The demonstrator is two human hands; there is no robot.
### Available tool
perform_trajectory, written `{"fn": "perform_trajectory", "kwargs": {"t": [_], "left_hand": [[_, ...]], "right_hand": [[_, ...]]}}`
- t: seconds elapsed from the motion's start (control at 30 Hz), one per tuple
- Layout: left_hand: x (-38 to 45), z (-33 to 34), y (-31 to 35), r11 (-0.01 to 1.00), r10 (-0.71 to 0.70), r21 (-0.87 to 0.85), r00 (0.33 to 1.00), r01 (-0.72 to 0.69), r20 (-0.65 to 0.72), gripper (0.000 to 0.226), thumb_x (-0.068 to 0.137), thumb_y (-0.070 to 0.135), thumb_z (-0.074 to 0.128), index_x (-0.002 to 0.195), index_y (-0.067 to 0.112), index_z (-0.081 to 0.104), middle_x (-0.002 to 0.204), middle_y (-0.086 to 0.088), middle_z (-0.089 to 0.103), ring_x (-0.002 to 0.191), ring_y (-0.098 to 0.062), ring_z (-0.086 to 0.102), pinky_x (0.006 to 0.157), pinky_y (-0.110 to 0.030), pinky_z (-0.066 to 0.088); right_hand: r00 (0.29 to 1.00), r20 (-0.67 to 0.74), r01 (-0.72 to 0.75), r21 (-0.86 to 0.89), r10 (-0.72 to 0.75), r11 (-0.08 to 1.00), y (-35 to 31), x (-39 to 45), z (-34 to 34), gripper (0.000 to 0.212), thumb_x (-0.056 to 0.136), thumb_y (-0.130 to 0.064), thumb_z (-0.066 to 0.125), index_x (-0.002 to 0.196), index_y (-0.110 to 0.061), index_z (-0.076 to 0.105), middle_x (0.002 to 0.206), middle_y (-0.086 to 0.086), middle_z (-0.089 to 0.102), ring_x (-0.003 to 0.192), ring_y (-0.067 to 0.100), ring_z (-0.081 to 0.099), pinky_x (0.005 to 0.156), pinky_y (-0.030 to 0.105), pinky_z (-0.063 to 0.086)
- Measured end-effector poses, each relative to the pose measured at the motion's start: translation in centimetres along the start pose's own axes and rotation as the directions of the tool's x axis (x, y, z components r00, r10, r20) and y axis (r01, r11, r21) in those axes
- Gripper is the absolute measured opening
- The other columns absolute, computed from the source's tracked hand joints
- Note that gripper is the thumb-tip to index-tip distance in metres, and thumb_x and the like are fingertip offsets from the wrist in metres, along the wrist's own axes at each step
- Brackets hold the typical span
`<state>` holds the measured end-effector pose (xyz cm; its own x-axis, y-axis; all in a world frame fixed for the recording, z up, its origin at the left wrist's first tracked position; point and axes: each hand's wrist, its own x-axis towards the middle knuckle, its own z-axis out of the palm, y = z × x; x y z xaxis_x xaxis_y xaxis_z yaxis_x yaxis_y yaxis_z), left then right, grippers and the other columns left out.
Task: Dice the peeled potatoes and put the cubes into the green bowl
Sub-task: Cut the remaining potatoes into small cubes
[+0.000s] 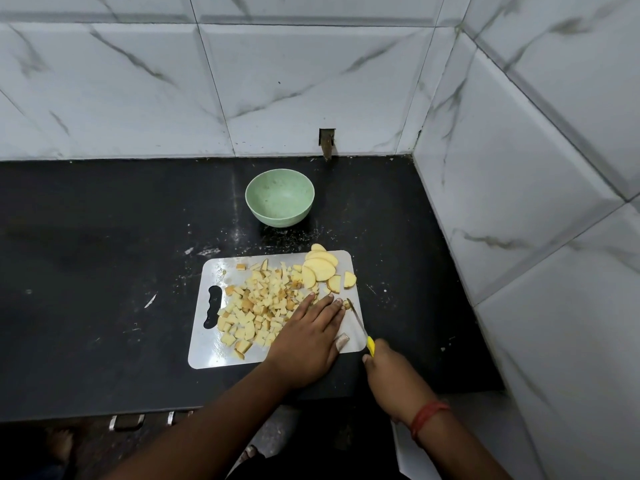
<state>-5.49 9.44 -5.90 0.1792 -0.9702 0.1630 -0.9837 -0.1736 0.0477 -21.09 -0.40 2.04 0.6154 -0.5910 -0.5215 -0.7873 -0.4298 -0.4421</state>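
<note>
A white cutting board lies on the black counter. Several potato cubes are spread over its middle. Potato slices are stacked at its far right corner. My left hand lies flat on the board with straight fingers, covering a piece of potato at the fingertips. My right hand grips the yellow handle of a knife; the blade rests on the board just right of my left fingertips. The green bowl stands empty behind the board.
The black counter ends at tiled walls behind and on the right. A small wall cut-out sits behind the bowl. Drawer handles show below the counter's front edge.
</note>
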Motion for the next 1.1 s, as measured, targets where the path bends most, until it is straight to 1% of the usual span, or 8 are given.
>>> {"fn": "perform_trajectory", "kwargs": {"t": [0.37, 0.57, 0.63, 0.73, 0.83, 0.93, 1.03, 1.1], "left_hand": [[0.1, -0.2, 0.0, 0.999, -0.024, -0.023, 1.000, 0.024, 0.016, 0.060, 0.109, 0.047, 0.029, 0.152, 0.011, 0.047, 0.154, -0.005, 0.050, 0.146, -0.024, 0.038, 0.125, -0.048, 0.024], [0.1, -0.3, 0.2, 0.999, -0.037, -0.012, 0.999, 0.038, 0.031, 0.059, 0.109, 0.047, 0.029, 0.152, 0.011, 0.048, 0.154, -0.004, 0.050, 0.146, -0.024, 0.038, 0.124, -0.049, 0.025], [0.1, -0.3, 0.2, 0.999, -0.040, -0.011, 0.999, 0.040, 0.031, 0.059, 0.109, 0.047, 0.030, 0.151, 0.011, 0.049, 0.154, -0.004, 0.050, 0.146, -0.024, 0.038, 0.124, -0.049, 0.024], [0.1, -0.4, 0.2, 0.999, -0.045, -0.005, 0.998, 0.045, 0.048, 0.060, 0.109, 0.048, 0.028, 0.152, 0.012, 0.048, 0.155, -0.004, 0.049, 0.147, -0.024, 0.038, 0.125, -0.048, 0.022], [0.2, -0.5, 0.3, 0.999, -0.035, 0.010, 0.998, 0.034, 0.054, 0.060, 0.109, 0.048, 0.026, 0.150, 0.011, 0.050, 0.153, -0.005, 0.051, 0.146, -0.026, 0.039, 0.123, -0.048, 0.017], [0.3, -0.9, 0.3, 0.999, -0.045, 0.025, 0.998, 0.044, 0.034, 0.062, 0.109, 0.050, 0.024, 0.146, 0.012, 0.056, 0.150, -0.005, 0.054, 0.145, -0.027, 0.041, 0.123, -0.050, 0.019], [0.8, -1.6, 0.5, 1.000, -0.015, 0.020, 1.000, 0.015, 0.008, 0.062, 0.109, 0.049, 0.023, 0.143, 0.010, 0.057, 0.150, -0.006, 0.052, 0.146, -0.028, 0.039, 0.124, -0.051, 0.023], [1.5, -1.8, 0.7, 0.997, 0.068, 0.022, 0.998, -0.068, 0.015, 0.060, 0.109, 0.047, 0.025, 0.145, 0.008, 0.054, 0.153, -0.009, 0.049, 0.147, -0.028, 0.036, 0.125, -0.050, 0.023]], "right_hand": [[0.999, 0.020, -0.042, -0.073, 0.043, 0.996, -0.6, 1.1, 0.4, 0.024, 0.104, -0.026, 0.038, 0.118, -0.007, 0.044, 0.110, 0.013, 0.063, 0.096, 0.025, 0.063, 0.076, 0.031, 0.046], [0.996, 0.050, -0.064, -0.128, 0.071, 0.990, -0.6, 1.7, 0.9, 0.028, 0.103, -0.022, 0.039, 0.126, -0.005, 0.042, 0.112, 0.012, 0.062, 0.101, 0.024, 0.062, 0.072, 0.026, 0.038], [0.995, 0.082, -0.055, -0.111, 0.064, 0.992, -0.1, 1.1, 1.0, 0.027, 0.103, -0.021, 0.040, 0.126, -0.006, 0.042, 0.102, 0.007, 0.059, 0.100, 0.023, 0.062, 0.073, 0.026, 0.039], [0.992, 0.109, -0.046, -0.096, 0.057, 0.994, 0.7, 0.1, 0.8, 0.016, 0.104, -0.023, 0.040, 0.111, -0.010, 0.044, 0.084, -0.001, 0.052, 0.096, 0.021, 0.063, 0.066, 0.023, 0.038], [0.993, 0.112, -0.044, -0.028, 0.047, 0.999, 1.0, -0.8, -0.1, 0.013, 0.103, -0.026, 0.041, 0.100, -0.014, 0.042, 0.094, 0.006, 0.058, 0.095, 0.022, 0.062, 0.070, 0.027, 0.042], [0.997, 0.074, -0.044, 0.073, 0.038, 0.996, 1.1, -1.3, -1.0, 0.019, 0.103, -0.030, 0.041, 0.112, -0.014, 0.047, 0.099, 0.008, 0.060, 0.091, 0.023, 0.062, 0.075, 0.031, 0.046], [0.998, 0.040, -0.047, 0.158, 0.041, 0.986, 1.1, -1.5, -2.1, 0.019, 0.102, -0.032, 0.040, 0.107, -0.016, 0.047, 0.089, 0.005, 0.057, 0.080, 0.022, 0.061, 0.063, 0.031, 0.050], [0.999, 0.009, -0.040, 0.198, 0.039, 0.979, 1.0, -1.4, -2.7, 0.018, 0.102, -0.033, 0.041, 0.101, -0.015, 0.046, 0.083, 0.004, 0.054, 0.071, 0.019, 0.057, 0.051, 0.027, 0.044]]}}
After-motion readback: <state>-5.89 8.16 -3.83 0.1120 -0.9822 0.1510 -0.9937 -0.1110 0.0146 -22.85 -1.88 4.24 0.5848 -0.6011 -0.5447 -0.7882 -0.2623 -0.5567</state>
